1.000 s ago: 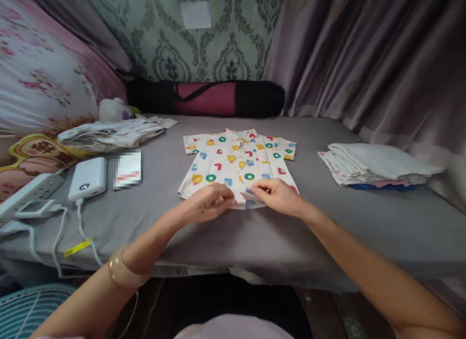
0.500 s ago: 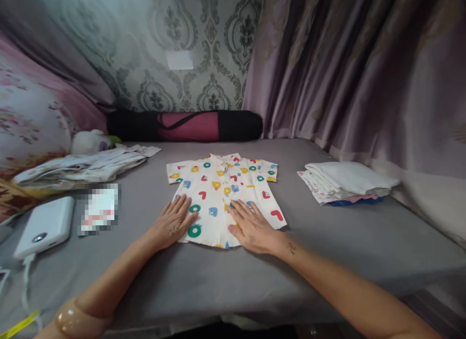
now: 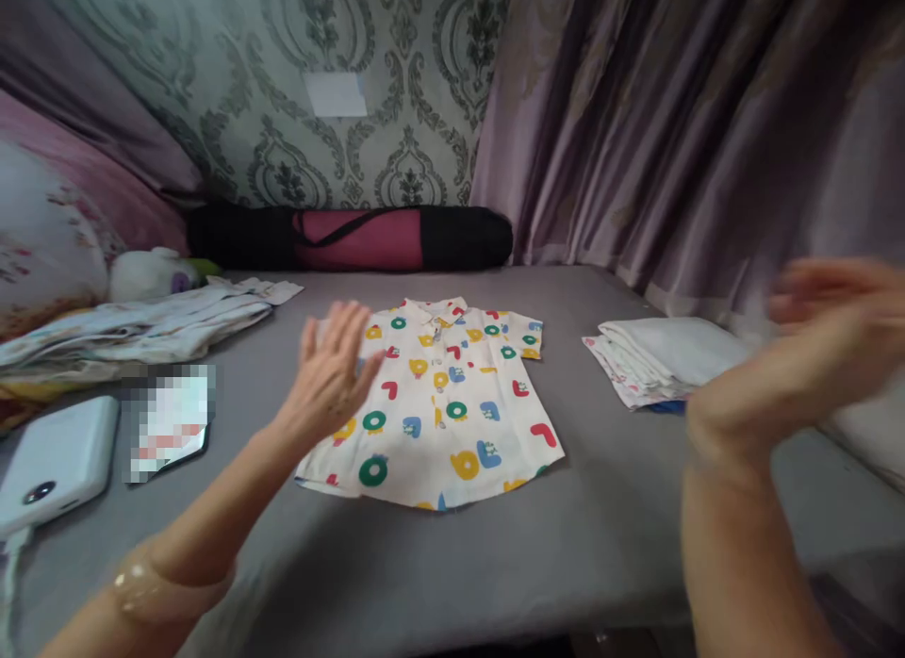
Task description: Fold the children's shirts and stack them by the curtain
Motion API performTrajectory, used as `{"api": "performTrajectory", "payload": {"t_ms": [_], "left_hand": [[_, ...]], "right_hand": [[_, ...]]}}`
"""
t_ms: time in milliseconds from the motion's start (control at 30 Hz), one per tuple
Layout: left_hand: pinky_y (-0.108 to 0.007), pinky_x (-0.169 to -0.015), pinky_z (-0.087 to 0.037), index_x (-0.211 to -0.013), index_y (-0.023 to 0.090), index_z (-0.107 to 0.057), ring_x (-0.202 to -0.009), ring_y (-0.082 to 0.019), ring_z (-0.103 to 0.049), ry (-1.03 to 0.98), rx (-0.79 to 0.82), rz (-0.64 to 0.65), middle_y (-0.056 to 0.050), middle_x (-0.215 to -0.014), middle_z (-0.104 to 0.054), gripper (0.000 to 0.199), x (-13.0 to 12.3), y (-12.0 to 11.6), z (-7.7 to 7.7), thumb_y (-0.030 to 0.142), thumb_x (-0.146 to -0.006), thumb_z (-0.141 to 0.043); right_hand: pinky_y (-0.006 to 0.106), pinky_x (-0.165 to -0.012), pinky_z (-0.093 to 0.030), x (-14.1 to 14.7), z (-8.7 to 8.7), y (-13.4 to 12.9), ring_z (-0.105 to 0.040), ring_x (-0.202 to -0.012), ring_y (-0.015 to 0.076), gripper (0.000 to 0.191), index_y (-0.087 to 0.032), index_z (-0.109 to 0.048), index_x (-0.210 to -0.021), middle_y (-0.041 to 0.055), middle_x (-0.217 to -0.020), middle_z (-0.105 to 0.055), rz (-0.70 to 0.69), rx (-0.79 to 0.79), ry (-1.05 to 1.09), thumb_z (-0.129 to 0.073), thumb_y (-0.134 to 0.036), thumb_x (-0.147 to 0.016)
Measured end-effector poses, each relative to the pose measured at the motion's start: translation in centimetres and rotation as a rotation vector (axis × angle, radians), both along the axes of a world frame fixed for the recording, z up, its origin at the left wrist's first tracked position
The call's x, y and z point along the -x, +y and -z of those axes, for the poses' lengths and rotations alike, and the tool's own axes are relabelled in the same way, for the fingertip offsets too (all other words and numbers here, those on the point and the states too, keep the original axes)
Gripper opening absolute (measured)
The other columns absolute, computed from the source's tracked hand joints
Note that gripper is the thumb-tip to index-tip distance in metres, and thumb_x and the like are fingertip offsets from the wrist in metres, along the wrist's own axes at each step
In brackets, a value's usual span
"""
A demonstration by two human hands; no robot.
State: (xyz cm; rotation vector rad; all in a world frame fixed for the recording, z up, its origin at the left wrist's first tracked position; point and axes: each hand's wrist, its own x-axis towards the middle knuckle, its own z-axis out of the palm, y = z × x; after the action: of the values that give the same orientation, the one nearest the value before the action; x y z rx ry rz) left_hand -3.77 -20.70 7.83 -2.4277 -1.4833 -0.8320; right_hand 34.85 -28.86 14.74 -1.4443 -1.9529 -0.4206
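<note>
A small white short-sleeved shirt (image 3: 438, 451) printed with red, green, yellow and blue shapes lies flat, collar away from me. My left hand (image 3: 332, 370) is raised over its left side with fingers stretched and the palm facing down and away; nothing is in it. That hand covers most of the shirt's left sleeve. My right hand (image 3: 841, 333) is up at the far right, blurred by motion, in front of a folded clothes stack (image 3: 657, 361). How its fingers are held is smeared, and I see no thing in it.
The grey sheet (image 3: 495, 573) spreads under everything. At left lie a white power bank (image 3: 60, 460) with a cable, a pixelated phone-like object (image 3: 173, 422), patterned clothing (image 3: 141, 328) and a plush toy (image 3: 152, 273). A black and maroon roll bag (image 3: 353, 238) rests along the wall.
Both hands have lifted off the shirt, where they lay flat. My left hand rose slightly above it; my right hand swung up and far to the right. The view shifted a little.
</note>
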Motion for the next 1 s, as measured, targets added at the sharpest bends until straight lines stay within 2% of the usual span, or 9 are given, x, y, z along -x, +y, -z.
{"api": "performTrajectory", "payload": {"t_ms": [67,200,300,400,500,667,767,900,1000], "left_hand": [[-0.055,-0.115,-0.009,-0.147,0.019,-0.026,-0.145,-0.029,-0.015,0.114,0.181,0.118,-0.014,-0.155,-0.027,0.056,-2.2,2.2,1.8,0.046,-0.098,-0.028],[-0.054,-0.115,-0.011,-0.142,0.012,-0.036,-0.145,-0.030,-0.016,0.267,0.388,0.323,-0.018,-0.154,-0.026,0.053,-8.1,6.6,3.6,0.041,-0.099,-0.025],[-0.051,-0.115,-0.014,-0.141,0.011,-0.037,-0.143,-0.029,-0.022,0.289,0.415,0.412,-0.019,-0.151,-0.033,0.050,-13.0,9.6,3.6,0.036,-0.098,-0.028],[-0.044,-0.113,-0.022,-0.139,0.009,-0.039,-0.139,-0.028,-0.031,0.266,0.422,0.403,-0.020,-0.147,-0.039,0.049,-16.8,12.5,3.8,0.035,-0.098,-0.029],[-0.042,-0.111,-0.026,-0.135,0.006,-0.043,-0.135,-0.029,-0.037,0.252,0.408,0.347,-0.023,-0.143,-0.043,0.051,-18.7,14.9,5.1,0.037,-0.099,-0.026],[-0.045,-0.115,-0.018,-0.141,0.004,-0.036,-0.140,-0.032,-0.028,0.268,0.393,0.282,-0.021,-0.150,-0.034,0.061,-18.6,16.8,8.5,0.046,-0.099,-0.021],[-0.044,-0.116,-0.015,-0.144,0.006,-0.033,-0.142,-0.029,-0.024,0.289,0.408,0.252,-0.018,-0.152,-0.030,0.063,-18.5,16.8,9.4,0.047,-0.098,-0.019],[-0.043,-0.115,-0.016,-0.145,0.008,-0.032,-0.143,-0.029,-0.022,0.318,0.473,0.238,-0.016,-0.154,-0.028,0.062,-18.7,17.3,8.5,0.047,-0.097,-0.025],[-0.037,-0.106,-0.033,-0.132,0.013,-0.051,-0.132,-0.029,-0.042,0.305,0.563,0.294,-0.016,-0.142,-0.047,0.054,-19.0,19.0,6.0,0.047,-0.091,-0.042]], "right_hand": [[0.053,-0.100,-0.044,2.4,2.8,0.7,-0.052,-0.121,0.0314,0.051,-0.021,-0.041,-0.141,0.0142,-0.128,-0.057,0.116,-0.113,0.228,-0.016,-0.040,-0.100],[0.058,-0.112,-0.025,6.4,8.9,2.2,-0.037,-0.136,0.0299,0.050,-0.018,-0.044,-0.141,0.0141,-0.143,-0.047,-0.128,0.464,-0.066,-0.030,-0.042,-0.099],[0.054,-0.116,-0.019,6.9,10.8,2.3,-0.024,-0.142,0.0283,0.058,-0.013,-0.039,-0.145,0.0155,-0.151,-0.033,-0.138,0.623,-0.138,-0.027,-0.046,-0.099],[0.054,-0.116,-0.016,6.8,11.3,1.8,-0.017,-0.144,0.0282,0.064,-0.013,-0.030,-0.149,0.0143,-0.154,-0.023,-0.136,0.669,-0.139,-0.025,-0.051,-0.098],[0.055,-0.116,-0.017,6.7,11.9,1.3,-0.013,-0.144,0.0281,0.065,-0.015,-0.027,-0.150,0.0131,-0.156,-0.018,-0.127,0.714,-0.116,-0.024,-0.052,-0.097],[0.054,-0.116,-0.015,6.8,12.9,1.2,-0.009,-0.145,0.0274,0.066,-0.016,-0.024,-0.151,0.0115,-0.156,-0.014,-0.122,0.784,-0.100,-0.024,-0.053,-0.097],[0.053,-0.117,-0.012,7.1,12.8,1.2,-0.007,-0.145,0.0273,0.067,-0.013,-0.025,-0.150,0.0119,-0.157,-0.012,-0.111,0.817,-0.092,-0.023,-0.053,-0.097],[0.054,-0.117,-0.011,7.0,12.3,1.0,-0.005,-0.145,0.0287,0.066,-0.011,-0.025,-0.150,0.0125,-0.157,-0.010,-0.109,0.881,-0.069,-0.025,-0.051,-0.098],[0.051,-0.117,-0.018,5.0,11.2,0.8,-0.017,-0.144,0.0264,0.060,-0.021,-0.028,-0.150,0.0086,-0.156,-0.023,-0.246,0.879,-0.018,-0.034,-0.049,-0.097]]}}
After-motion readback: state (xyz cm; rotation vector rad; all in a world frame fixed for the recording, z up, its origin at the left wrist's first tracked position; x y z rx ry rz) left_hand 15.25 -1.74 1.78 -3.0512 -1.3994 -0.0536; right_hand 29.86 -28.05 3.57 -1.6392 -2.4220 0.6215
